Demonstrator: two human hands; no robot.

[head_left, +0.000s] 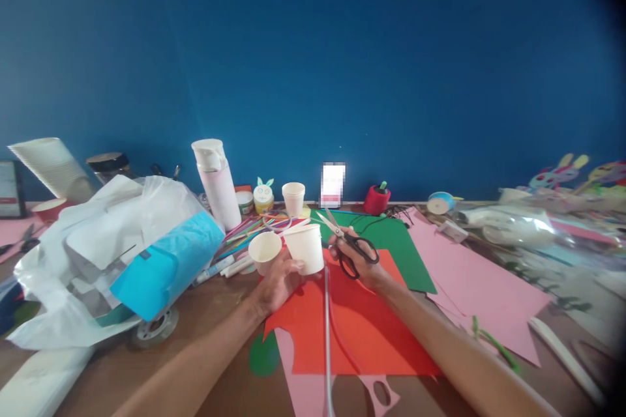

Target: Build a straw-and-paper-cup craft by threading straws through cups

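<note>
A white paper cup (304,249) is gripped at its lower side by my left hand (280,283), tilted a little over the sheets. Black-handled scissors (360,254) are held in my right hand (356,259), their blades parted and pointing up and left toward the cup's rim without visibly touching it. Just left of the held cup is another white paper cup (265,249), its mouth turned toward me. Beneath both hands lies a red-orange paper sheet (362,326) with a cut left edge. A green sheet (398,244) lies behind it.
A crumpled plastic bag (73,260) with a blue packet (169,267) fills the left side. Behind are a tall white bottle (218,189), a white cup (293,199) and a red pot (376,200). Pink sheets (482,287) lie at right. A pale cord (328,339) crosses the red-orange sheet.
</note>
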